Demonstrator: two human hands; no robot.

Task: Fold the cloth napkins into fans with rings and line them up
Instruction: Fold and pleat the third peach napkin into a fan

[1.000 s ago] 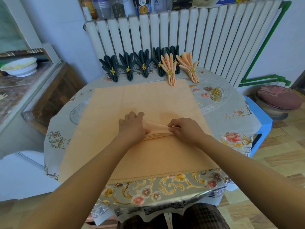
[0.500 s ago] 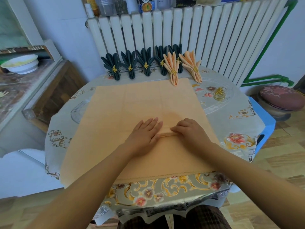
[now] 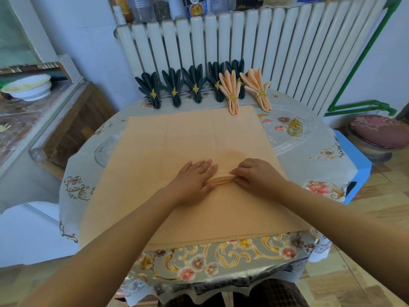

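Observation:
A large peach cloth napkin [image 3: 172, 142] lies spread on the round table, with a small stack of pleats [image 3: 221, 178] gathered in its middle. My left hand [image 3: 194, 179] lies flat with straight fingers on the pleats' left end. My right hand [image 3: 254, 176] has curled fingers pinching their right end. At the table's back edge stand several dark green fan napkins [image 3: 174, 87] and two peach fan napkins [image 3: 231, 91] [image 3: 257, 88], each with a gold ring. Loose gold rings [image 3: 295, 127] lie to the right of the cloth.
The table wears a grey flowered cover [image 3: 221, 260]. A white radiator [image 3: 254, 52] with bottles on top stands right behind the fans. A wooden counter with a white bowl [image 3: 27, 87] is at the left. A blue stool [image 3: 354, 165] and a cushioned stool [image 3: 378, 134] stand at the right.
My left hand went from curled on the pleats to flat with straight fingers. Both hands and the pleat stack have shifted slightly away from me across the cloth.

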